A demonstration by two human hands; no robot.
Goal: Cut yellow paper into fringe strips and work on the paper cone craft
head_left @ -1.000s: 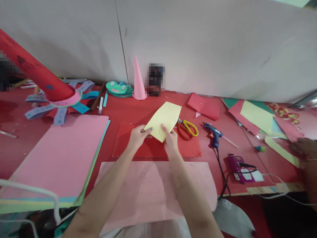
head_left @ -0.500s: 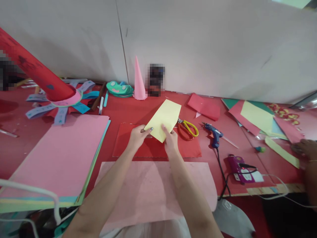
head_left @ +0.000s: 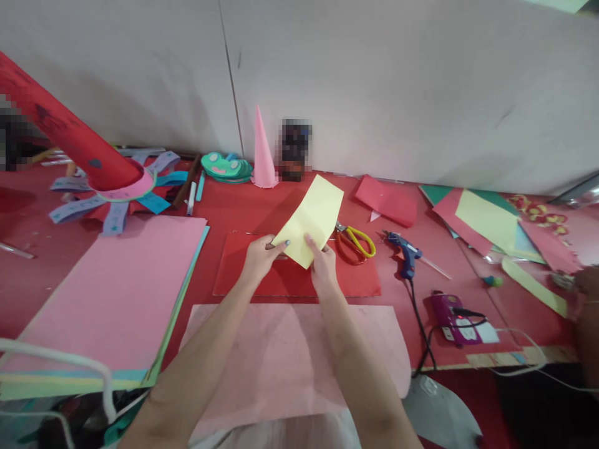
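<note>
Both of my hands hold a yellow sheet of paper [head_left: 312, 218] by its near end, above a red sheet [head_left: 355, 280] lying on the red table. My left hand [head_left: 259, 257] pinches the near left corner with thumb on top. My right hand [head_left: 322, 265] grips the near right edge, fingers closed on the paper. The sheet tilts up and away from me toward the wall. A large pale pink sheet [head_left: 290, 362] lies under my forearms.
Yellow-handled scissors [head_left: 356, 240] and a blue glue gun [head_left: 405, 252] lie right of the sheet. A purple device [head_left: 452, 315] with cables sits near the front edge. A pink paper stack [head_left: 107, 293] lies left, a pink cone [head_left: 262, 149] by the wall. Another person's hand [head_left: 584, 284] rests far right.
The far end of the yellow sheet has lifted higher and tilted more upright. My hands stay in place. The other person's hand at the right has drawn back a little.
</note>
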